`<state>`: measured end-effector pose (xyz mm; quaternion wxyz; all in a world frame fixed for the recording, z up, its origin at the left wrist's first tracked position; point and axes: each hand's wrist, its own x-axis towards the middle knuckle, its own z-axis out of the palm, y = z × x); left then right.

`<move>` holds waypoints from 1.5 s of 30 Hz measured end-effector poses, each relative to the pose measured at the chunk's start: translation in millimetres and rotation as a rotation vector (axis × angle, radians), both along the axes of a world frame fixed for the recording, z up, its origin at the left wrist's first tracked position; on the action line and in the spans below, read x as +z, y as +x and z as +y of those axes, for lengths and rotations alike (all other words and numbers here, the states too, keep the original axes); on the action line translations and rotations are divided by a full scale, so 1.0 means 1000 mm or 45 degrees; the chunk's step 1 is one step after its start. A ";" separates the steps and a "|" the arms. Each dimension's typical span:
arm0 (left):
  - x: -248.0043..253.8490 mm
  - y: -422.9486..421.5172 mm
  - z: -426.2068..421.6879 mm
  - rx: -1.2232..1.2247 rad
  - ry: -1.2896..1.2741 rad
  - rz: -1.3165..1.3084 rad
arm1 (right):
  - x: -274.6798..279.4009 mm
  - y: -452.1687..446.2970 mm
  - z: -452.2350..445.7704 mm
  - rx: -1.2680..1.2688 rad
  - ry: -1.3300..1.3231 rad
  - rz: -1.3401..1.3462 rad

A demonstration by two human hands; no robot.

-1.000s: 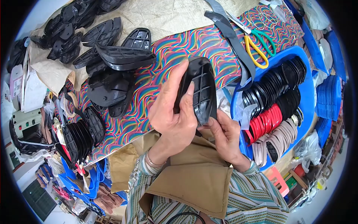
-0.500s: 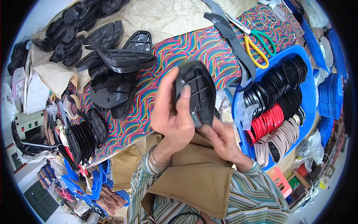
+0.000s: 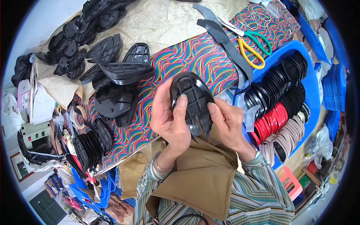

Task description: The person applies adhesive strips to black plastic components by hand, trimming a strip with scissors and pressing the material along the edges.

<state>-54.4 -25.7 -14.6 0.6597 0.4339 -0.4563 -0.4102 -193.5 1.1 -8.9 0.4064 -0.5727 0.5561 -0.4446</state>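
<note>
A black shoe sole (image 3: 193,98), its gridded side facing me, is held up between both hands above the table's front edge. My left hand (image 3: 169,122) grips its left edge, the thumb pressed on the grid and the fingers behind. On the right edge, my right hand (image 3: 230,122) pinches with the thumb in front; its other fingers are partly hidden. Thin pointed bits show at the sole's lower end, too unclear to name. Left of my hands, more black soles (image 3: 118,101) lie piled on the patterned table cover (image 3: 168,52).
Scissors (image 3: 239,33) with green and yellow handles lie beside a dark strip (image 3: 228,45) at the back. To the right, a blue basin (image 3: 314,60) holds rows of black, red (image 3: 270,122) and beige pieces. A row of black soles (image 3: 88,144) stands at the left edge.
The sole has come down slightly and stands more upright. My right hand has moved up from its lower end to its right edge. The view has shifted a little.
</note>
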 end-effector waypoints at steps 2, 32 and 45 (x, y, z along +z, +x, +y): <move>0.000 -0.001 0.001 -0.045 -0.028 -0.027 | -0.004 0.001 0.002 -0.048 -0.179 0.208; -0.009 0.001 0.016 -0.395 0.214 -0.171 | -0.001 -0.021 -0.025 -0.368 -0.309 0.372; -0.010 0.002 0.015 -0.266 0.097 -0.505 | 0.012 0.001 -0.032 -0.305 -0.467 0.163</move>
